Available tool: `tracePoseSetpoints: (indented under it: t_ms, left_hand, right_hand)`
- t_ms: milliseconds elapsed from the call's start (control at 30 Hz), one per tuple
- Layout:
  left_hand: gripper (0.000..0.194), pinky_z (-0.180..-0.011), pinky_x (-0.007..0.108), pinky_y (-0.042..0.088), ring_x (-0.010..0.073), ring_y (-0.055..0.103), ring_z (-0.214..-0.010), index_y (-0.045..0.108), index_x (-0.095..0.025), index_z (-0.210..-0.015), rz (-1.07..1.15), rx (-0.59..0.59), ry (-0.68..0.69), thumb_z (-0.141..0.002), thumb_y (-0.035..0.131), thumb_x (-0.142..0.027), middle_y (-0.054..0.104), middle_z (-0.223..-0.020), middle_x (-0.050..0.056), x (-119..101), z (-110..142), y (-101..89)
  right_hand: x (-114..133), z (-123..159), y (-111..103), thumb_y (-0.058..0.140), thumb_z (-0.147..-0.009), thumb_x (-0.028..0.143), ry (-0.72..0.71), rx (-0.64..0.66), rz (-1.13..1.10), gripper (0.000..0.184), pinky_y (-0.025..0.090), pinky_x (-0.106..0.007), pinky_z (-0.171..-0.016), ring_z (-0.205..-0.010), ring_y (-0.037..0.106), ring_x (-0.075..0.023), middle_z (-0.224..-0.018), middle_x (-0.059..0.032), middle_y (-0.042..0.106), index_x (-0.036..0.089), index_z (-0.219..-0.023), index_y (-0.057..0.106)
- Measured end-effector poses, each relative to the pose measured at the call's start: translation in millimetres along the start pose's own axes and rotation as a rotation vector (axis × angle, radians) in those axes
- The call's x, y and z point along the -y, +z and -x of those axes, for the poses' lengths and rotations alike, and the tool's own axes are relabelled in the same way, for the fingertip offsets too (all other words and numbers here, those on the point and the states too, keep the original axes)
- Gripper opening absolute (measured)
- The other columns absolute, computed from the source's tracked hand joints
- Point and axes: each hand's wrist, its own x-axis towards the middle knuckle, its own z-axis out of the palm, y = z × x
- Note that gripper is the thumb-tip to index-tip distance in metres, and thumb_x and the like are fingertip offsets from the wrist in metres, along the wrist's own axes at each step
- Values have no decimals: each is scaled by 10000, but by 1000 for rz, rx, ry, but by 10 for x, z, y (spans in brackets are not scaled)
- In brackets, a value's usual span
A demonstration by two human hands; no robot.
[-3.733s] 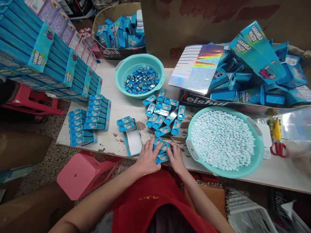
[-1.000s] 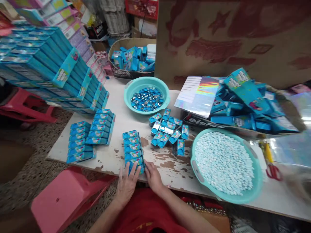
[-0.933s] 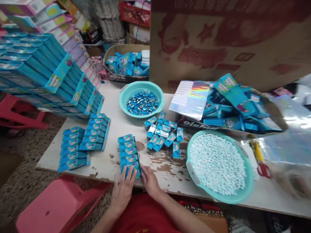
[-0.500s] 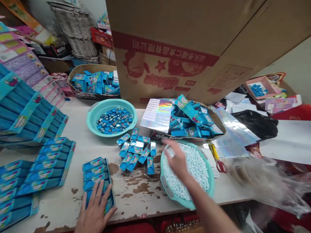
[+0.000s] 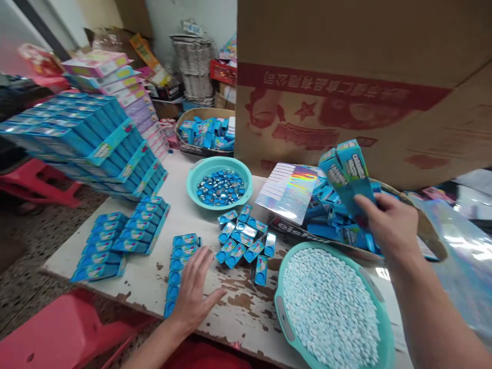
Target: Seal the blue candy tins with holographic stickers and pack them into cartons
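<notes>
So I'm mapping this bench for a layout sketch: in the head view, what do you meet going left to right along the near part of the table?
Filled blue trays → left hand flat on a row of small blue boxes → loose blue boxes → teal basin of white candies → right hand gripping tall blue cartons.

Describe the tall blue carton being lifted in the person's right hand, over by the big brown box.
The long flat blue cardboard carton is turquoise with white and yellow lettering near its top end; the words are too blurred to read. It looks like two flattened sleeves held together, tilted with the top leaning left. The right hand grips its lower end, raised above the open cardboard tray of similar blue cartons, in front of the big brown box.
</notes>
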Motion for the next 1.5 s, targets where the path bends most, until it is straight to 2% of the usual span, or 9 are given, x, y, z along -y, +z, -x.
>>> tracePoseSetpoints:
  t_ms: [200, 433, 600, 733, 833, 967, 1233, 1400, 1500]
  left_hand:
    - [760, -927, 430, 473, 284, 570, -1108, 433, -234, -1320, 1279, -56, -451, -667, 730, -484, 586, -1224, 109, -916, -950, 444]
    - [537, -899, 326, 485, 182, 636, -907, 596, -197, -1086, 1415, -565, -648, -615, 746, -406, 677, -982, 19, -420, -1541, 166]
    - [677, -948, 376, 451, 213, 535, -1155, 414, -221, -1316, 1228, -495, -683, -765, 573, -581, 516, -1325, 97, 124, -2134, -65]
    - [914, -966, 422, 425, 257, 403, -1292, 131, -262, -1451, 778, -260, -792, -742, 626, -557, 301, -1476, 144, -32, -1559, 54]
    - [851, -891, 381, 481, 262, 515, -1172, 251, -259, -1422, 778, 99, -678, -711, 660, -484, 452, -1371, 136, -324, -748, 175]
    - [646, -750, 334, 525, 211, 618, -884, 385, -174, -1296, 607, -7, -749, -698, 583, -316, 628, -1066, 87, -192, -155, -31]
    - [620, -977, 503, 383, 329, 487, -1140, 398, -48, -1309, -181, -135, -810, -732, 495, -251, 529, -1168, 190, 949, -163, -646]
    - [616, -1029, 552, 285, 366, 326, -1278, 335, -110, -1376, -489, -231, -448, -836, 506, -352, 370, -1362, 216, 289, -206, -268]
    - [629, -994, 489, 345, 346, 426, -1181, 381, -122, -1343, -447, 124, -242, -808, 578, -386, 467, -1258, 205, -128, -312, 211]
  right_hand:
    - [761, 1399, 655, 632, -749, 493, 88, 644, -428, 375, 376, -233, -508, -534, 449, -114, -561, 22, 506, 168, -569, 576]
    - [346, 1235, 393, 661, -704, 552, 279, -142, -422, 425, 364, -221, -522, -537, 382, -90, -576, 45, 453, 168, -606, 510]
    - [263, 1389, 57, 647, -745, 515, 206, 13, -112, 393, 345, -223, -476, -517, 391, -107, -555, 38, 437, 187, -581, 506]
    - [409, 1892, 318, 569, -854, 406, -66, 225, -11, 291, 399, -244, -499, -523, 472, -137, -595, 7, 505, 209, -641, 554]
    - [611, 2310, 737, 455, -925, 278, -335, 368, -5, 189, 450, -265, -565, -636, 567, -173, -726, -48, 601, 201, -889, 624]
    - [807, 2619, 1125, 461, -921, 289, -519, 676, -97, 198, 487, -271, -593, -724, 597, -188, -824, -68, 628, 188, -1022, 599]
    - [-52, 1922, 1074, 678, -701, 224, -557, 770, 463, 872, 300, -545, -1036, -1378, 154, -368, -1490, -145, 258, 195, -1455, 240]
    - [-382, 1706, 1307, 806, -542, 448, -654, 962, 715, 1183, 149, -569, -1088, -1400, 45, -371, -1526, -144, 160, 153, -1481, 150]
    - [-377, 1811, 1433, 728, -635, 541, -690, 884, 741, 1069, 145, -550, -1089, -1387, 145, -354, -1505, -186, 206, 114, -1463, 204]
